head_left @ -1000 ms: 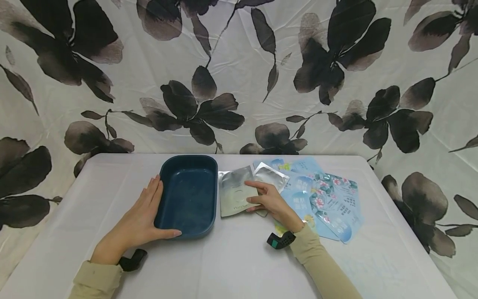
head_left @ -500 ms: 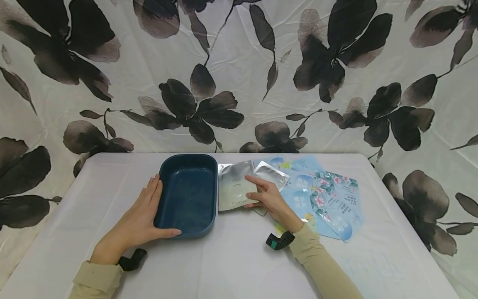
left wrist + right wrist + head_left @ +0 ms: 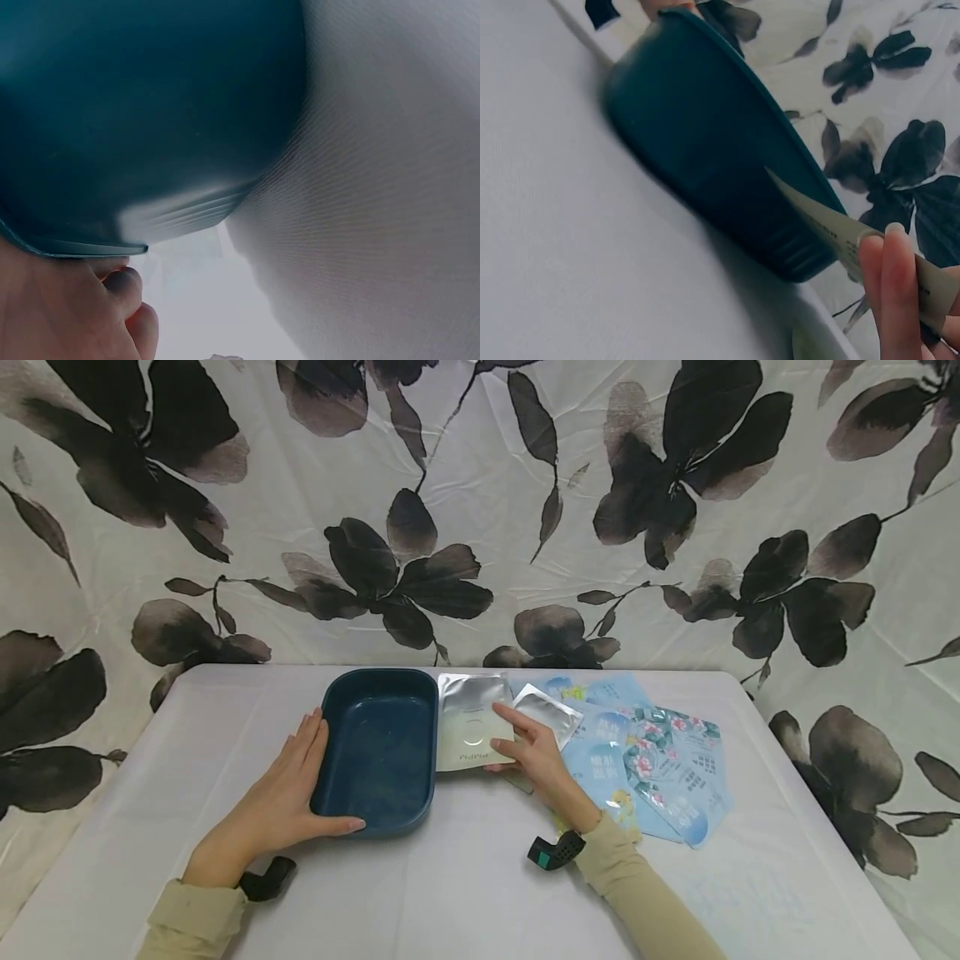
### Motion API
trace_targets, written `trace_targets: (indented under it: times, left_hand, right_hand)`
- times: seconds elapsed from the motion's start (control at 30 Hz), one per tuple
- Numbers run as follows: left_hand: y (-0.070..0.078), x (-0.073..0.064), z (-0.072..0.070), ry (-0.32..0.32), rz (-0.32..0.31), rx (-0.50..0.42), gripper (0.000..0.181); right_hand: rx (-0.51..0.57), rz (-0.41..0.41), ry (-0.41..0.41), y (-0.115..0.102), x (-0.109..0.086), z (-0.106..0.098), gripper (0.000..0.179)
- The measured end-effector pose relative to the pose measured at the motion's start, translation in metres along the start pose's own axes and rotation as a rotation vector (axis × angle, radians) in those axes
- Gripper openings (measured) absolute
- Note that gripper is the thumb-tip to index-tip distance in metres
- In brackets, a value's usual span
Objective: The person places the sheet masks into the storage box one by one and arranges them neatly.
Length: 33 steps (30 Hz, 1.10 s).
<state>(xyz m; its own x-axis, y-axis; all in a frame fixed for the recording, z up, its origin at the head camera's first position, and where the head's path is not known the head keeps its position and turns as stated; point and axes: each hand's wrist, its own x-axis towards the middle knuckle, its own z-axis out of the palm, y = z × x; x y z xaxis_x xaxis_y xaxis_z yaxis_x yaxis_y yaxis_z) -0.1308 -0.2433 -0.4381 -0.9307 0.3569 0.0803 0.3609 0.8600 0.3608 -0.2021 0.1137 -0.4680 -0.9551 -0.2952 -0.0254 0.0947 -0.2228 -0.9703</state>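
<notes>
A dark blue rectangular tray (image 3: 372, 760) stands left of centre on the white table. My left hand (image 3: 273, 797) rests against its left side, fingers straight, with the thumb along the near rim. In the left wrist view the tray wall (image 3: 150, 105) fills the upper left. My right hand (image 3: 536, 756) pinches a silver and pale green face mask sachet (image 3: 467, 727) by its right edge. The right wrist view shows this sachet (image 3: 821, 221) raised above the table, seen edge-on in front of the tray. Part of the fingers' grip is hidden behind it.
Behind and right of my right hand lies another silver sachet (image 3: 551, 712). Several light blue, flower-printed sachets (image 3: 671, 768) overlap on the right of the table. A floral cloth (image 3: 540, 527) hangs along the table's back edge.
My right hand has brought the pale green sachet slightly up and left, and it now lies closer against the tray's right edge in the head view. The left hand and tray stay put.
</notes>
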Motion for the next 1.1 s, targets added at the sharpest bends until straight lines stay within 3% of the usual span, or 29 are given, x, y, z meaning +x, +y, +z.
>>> trace_targets:
  times: [0.23, 0.47, 0.83, 1.1]
  left_hand:
    - [0.000, 0.002, -0.003, -0.009, -0.001, 0.000, 0.144]
    - [-0.003, 0.002, 0.000, -0.022, -0.002, -0.004, 0.144]
    - [0.000, 0.000, 0.000, -0.035, -0.022, -0.018, 0.145]
    - [0.000, -0.001, -0.001, -0.030, -0.021, -0.019, 0.145]
  right_hand:
    - [0.032, -0.046, 0.053, -0.014, 0.000, 0.005, 0.061]
    - [0.020, -0.044, 0.053, -0.023, 0.004, 0.008, 0.059]
    - [-0.008, -0.090, 0.134, -0.035, 0.012, 0.009, 0.058]
    - [0.015, -0.099, 0.112, -0.047, 0.012, 0.014, 0.058]
